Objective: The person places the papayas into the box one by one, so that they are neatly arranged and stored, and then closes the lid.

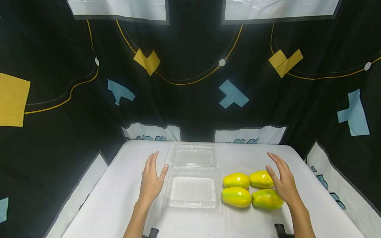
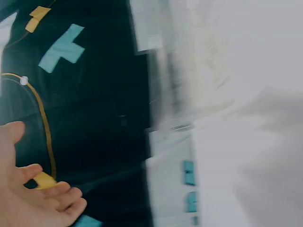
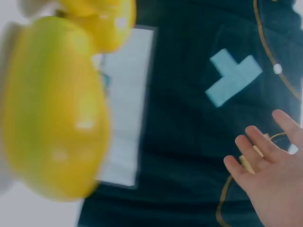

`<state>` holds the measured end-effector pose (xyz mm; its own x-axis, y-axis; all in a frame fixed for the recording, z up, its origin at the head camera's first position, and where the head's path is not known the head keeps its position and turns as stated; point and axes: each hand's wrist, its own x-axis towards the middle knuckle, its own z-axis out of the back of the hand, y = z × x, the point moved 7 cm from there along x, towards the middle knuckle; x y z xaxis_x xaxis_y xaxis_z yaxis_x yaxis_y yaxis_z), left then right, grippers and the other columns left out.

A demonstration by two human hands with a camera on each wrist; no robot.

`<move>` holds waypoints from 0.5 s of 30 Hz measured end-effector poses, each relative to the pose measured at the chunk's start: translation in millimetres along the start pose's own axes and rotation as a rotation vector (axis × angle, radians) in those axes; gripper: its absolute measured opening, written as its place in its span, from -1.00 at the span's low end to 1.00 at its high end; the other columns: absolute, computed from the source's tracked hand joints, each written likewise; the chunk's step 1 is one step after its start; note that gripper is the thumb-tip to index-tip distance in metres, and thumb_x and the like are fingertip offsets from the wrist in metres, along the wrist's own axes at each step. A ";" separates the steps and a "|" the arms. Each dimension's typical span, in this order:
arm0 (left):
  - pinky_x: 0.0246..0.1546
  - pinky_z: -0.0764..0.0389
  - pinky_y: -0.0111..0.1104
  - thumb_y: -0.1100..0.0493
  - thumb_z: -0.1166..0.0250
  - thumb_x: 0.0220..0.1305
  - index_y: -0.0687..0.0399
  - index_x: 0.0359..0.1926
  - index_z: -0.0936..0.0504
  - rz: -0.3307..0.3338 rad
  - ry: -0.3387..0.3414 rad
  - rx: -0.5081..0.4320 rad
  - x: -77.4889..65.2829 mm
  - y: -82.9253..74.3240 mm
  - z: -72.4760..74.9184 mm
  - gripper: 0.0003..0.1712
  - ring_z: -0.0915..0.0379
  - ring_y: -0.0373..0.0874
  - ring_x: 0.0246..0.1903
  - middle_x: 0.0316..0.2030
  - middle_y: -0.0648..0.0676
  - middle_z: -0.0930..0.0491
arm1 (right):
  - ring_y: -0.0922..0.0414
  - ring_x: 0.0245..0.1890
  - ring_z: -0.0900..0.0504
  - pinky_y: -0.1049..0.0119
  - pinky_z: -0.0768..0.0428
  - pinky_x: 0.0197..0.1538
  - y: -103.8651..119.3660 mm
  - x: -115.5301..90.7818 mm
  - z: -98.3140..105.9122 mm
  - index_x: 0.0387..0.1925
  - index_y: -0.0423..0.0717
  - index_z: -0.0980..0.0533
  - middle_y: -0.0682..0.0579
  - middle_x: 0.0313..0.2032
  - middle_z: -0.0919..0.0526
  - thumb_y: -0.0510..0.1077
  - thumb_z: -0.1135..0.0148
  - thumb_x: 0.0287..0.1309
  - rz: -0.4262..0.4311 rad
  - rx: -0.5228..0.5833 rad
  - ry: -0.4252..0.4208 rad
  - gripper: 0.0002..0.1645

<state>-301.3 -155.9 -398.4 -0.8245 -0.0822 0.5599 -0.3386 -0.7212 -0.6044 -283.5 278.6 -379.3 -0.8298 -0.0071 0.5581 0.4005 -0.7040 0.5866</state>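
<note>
A clear plastic clamshell container (image 1: 193, 188) lies opened flat on the white table, its lid (image 1: 194, 154) folded toward the back. My left hand (image 1: 153, 181) is raised beside the container's left side, fingers extended and holding nothing. Right of the container, several yellow, green-tinged papayas (image 1: 236, 197) are grouped in two rows. My right hand (image 1: 282, 181) hovers at the right edge of this group, with fingers spread and nothing held. It overlaps the back right papaya (image 1: 260, 178) in the head view. In the right wrist view, the front right papaya (image 3: 57, 109) looms large, apart from the spread fingers.
The white table (image 1: 253, 223) is enclosed by a dark cloth backdrop (image 1: 190, 105) carrying yellow lines and blue and yellow patches. White panels (image 1: 250, 135) with blue markings hang behind the table's far edge. Black straps (image 1: 281, 230) show at both wrists.
</note>
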 end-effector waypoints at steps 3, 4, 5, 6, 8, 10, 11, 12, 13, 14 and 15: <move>0.18 -0.18 0.15 -0.10 -0.05 0.34 0.06 0.39 -0.08 0.029 -0.001 -0.092 -17.2 11.8 -11.0 -0.29 -0.05 0.20 0.28 0.32 0.23 -0.09 | -0.29 0.25 -0.13 -0.42 -0.12 0.10 -13.5 -12.8 -5.4 0.33 0.01 -0.22 -0.25 0.28 -0.20 -0.10 -0.04 0.31 -0.026 0.031 -0.008 -0.43; 0.19 -0.18 0.13 -0.09 -0.06 0.34 0.06 0.39 -0.09 0.037 0.000 -0.121 -22.1 15.5 -14.4 -0.30 -0.05 0.18 0.28 0.32 0.21 -0.10 | -0.30 0.24 -0.14 -0.42 -0.12 0.10 -17.8 -16.6 -7.2 0.32 0.02 -0.22 -0.25 0.27 -0.21 -0.10 -0.05 0.30 -0.037 0.041 -0.005 -0.43; 0.20 -0.17 0.12 -0.08 -0.06 0.34 0.06 0.38 -0.09 0.039 0.004 -0.149 -26.7 19.0 -17.7 -0.30 -0.04 0.18 0.29 0.32 0.21 -0.11 | -0.30 0.24 -0.15 -0.43 -0.12 0.09 -22.2 -20.1 -9.3 0.32 0.02 -0.23 -0.25 0.27 -0.22 -0.10 -0.05 0.30 -0.048 0.047 0.000 -0.43; 0.20 -0.16 0.12 -0.06 -0.07 0.34 0.06 0.38 -0.10 0.044 0.008 -0.174 -30.7 22.9 -21.3 -0.31 -0.04 0.17 0.29 0.32 0.21 -0.12 | -0.31 0.24 -0.16 -0.43 -0.13 0.08 -26.4 -23.3 -11.5 0.32 0.02 -0.23 -0.25 0.26 -0.23 -0.10 -0.06 0.29 -0.057 0.050 0.006 -0.43; 0.21 -0.13 0.15 -0.02 -0.07 0.35 0.08 0.38 -0.10 0.048 0.028 -0.237 -37.5 30.3 -28.4 -0.33 -0.01 0.18 0.30 0.32 0.22 -0.11 | -0.31 0.23 -0.16 -0.43 -0.14 0.07 -34.8 -29.0 -15.6 0.31 0.00 -0.24 -0.26 0.25 -0.23 -0.10 -0.06 0.29 -0.075 0.058 0.023 -0.43; 0.20 -0.10 0.19 0.02 -0.07 0.36 0.10 0.38 -0.09 0.051 0.060 -0.297 -42.8 36.9 -35.5 -0.34 0.02 0.21 0.30 0.33 0.23 -0.09 | -0.31 0.23 -0.17 -0.43 -0.17 0.05 -42.7 -34.0 -19.9 0.31 -0.01 -0.24 -0.25 0.25 -0.24 -0.10 -0.06 0.29 -0.092 0.063 0.044 -0.43; 0.20 -0.08 0.21 0.05 -0.07 0.36 0.11 0.38 -0.08 0.050 0.082 -0.331 -44.9 39.4 -38.9 -0.34 0.04 0.23 0.31 0.34 0.24 -0.07 | -0.31 0.23 -0.16 -0.43 -0.17 0.05 -46.3 -36.4 -22.0 0.31 -0.01 -0.23 -0.25 0.25 -0.24 -0.10 -0.07 0.29 -0.099 0.066 0.056 -0.43; 0.20 -0.06 0.22 0.07 -0.06 0.36 0.12 0.38 -0.07 0.052 0.103 -0.360 -46.8 42.2 -42.2 -0.34 0.06 0.24 0.31 0.34 0.25 -0.05 | -0.30 0.24 -0.16 -0.43 -0.16 0.06 -49.5 -38.7 -24.0 0.31 -0.01 -0.23 -0.25 0.26 -0.23 -0.10 -0.07 0.30 -0.106 0.071 0.069 -0.43; 0.19 -0.05 0.23 0.09 -0.06 0.36 0.13 0.39 -0.07 0.051 0.125 -0.381 -48.4 44.2 -45.0 -0.34 0.07 0.26 0.31 0.35 0.26 -0.03 | -0.30 0.24 -0.15 -0.43 -0.15 0.06 -52.3 -40.9 -26.2 0.32 -0.02 -0.22 -0.24 0.26 -0.23 -0.10 -0.07 0.29 -0.112 0.080 0.082 -0.42; 0.18 -0.06 0.24 0.10 -0.06 0.36 0.14 0.39 -0.06 0.049 0.142 -0.393 -49.9 45.7 -47.0 -0.34 0.08 0.27 0.30 0.35 0.27 -0.02 | -0.30 0.25 -0.14 -0.43 -0.14 0.06 -54.9 -43.0 -28.2 0.32 -0.02 -0.22 -0.24 0.26 -0.22 -0.09 -0.08 0.29 -0.119 0.084 0.093 -0.41; 0.17 -0.06 0.25 0.13 -0.07 0.35 0.16 0.38 -0.06 0.047 0.156 -0.407 -51.3 46.4 -48.2 -0.34 0.09 0.28 0.30 0.35 0.28 -0.02 | -0.30 0.25 -0.13 -0.43 -0.13 0.07 -56.9 -44.9 -30.0 0.32 -0.02 -0.22 -0.24 0.27 -0.22 -0.08 -0.09 0.28 -0.124 0.090 0.103 -0.41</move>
<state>-296.6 -152.0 -482.5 -0.8915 0.0191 0.4526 -0.4240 -0.3865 -0.8190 -280.7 297.7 -455.4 -0.9087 -0.0001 0.4174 0.3215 -0.6378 0.6999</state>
